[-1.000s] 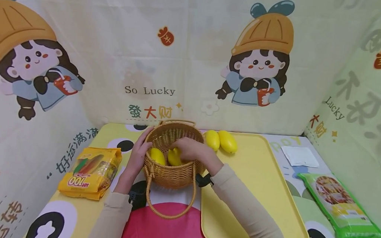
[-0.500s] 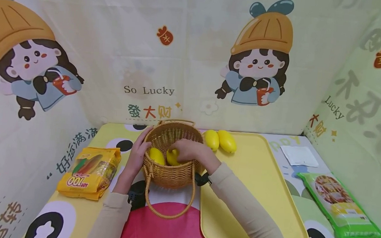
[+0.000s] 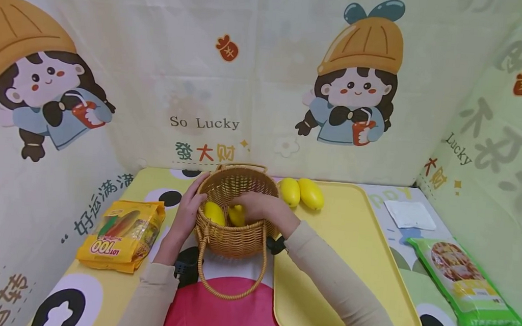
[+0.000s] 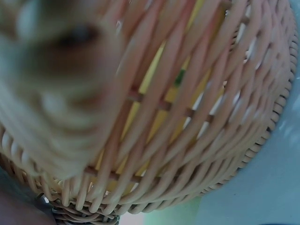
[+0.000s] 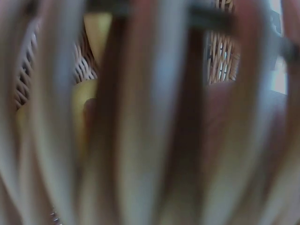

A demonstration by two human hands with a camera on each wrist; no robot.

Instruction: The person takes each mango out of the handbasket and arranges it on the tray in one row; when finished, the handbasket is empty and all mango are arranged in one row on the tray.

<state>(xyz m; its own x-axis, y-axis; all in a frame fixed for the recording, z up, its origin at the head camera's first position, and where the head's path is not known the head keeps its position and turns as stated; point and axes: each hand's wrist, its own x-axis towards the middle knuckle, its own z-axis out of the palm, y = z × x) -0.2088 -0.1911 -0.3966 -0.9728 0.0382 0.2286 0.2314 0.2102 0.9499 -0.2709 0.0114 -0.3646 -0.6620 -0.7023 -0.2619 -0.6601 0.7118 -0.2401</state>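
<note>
A wicker basket [image 3: 232, 240] stands at the middle of the table, its front handle hanging down toward me. My left hand [image 3: 188, 208] holds its left side, thumb over the rim and fingers along the outer wall. Inside the basket lies a yellow lemon [image 3: 214, 213] at the left. Beside it, my right hand [image 3: 259, 207] reaches in over the rim and grips a second lemon [image 3: 237, 215], partly covered by the fingers. The left wrist view shows yellow through the basket weave [image 4: 187, 103]. Blurred weave fills most of the right wrist view, with a lemon [image 5: 84, 101] behind it.
Two more lemons [image 3: 311, 193] lie at the far left corner of a yellow tray [image 3: 349, 272], right of the basket. A yellow snack bag [image 3: 122, 234] is at the left. A white packet [image 3: 410, 214] and a green food bag [image 3: 469, 287] lie at the right.
My right hand and the lemon in it shift only slightly inside the basket. My left hand and the basket stay where they were.
</note>
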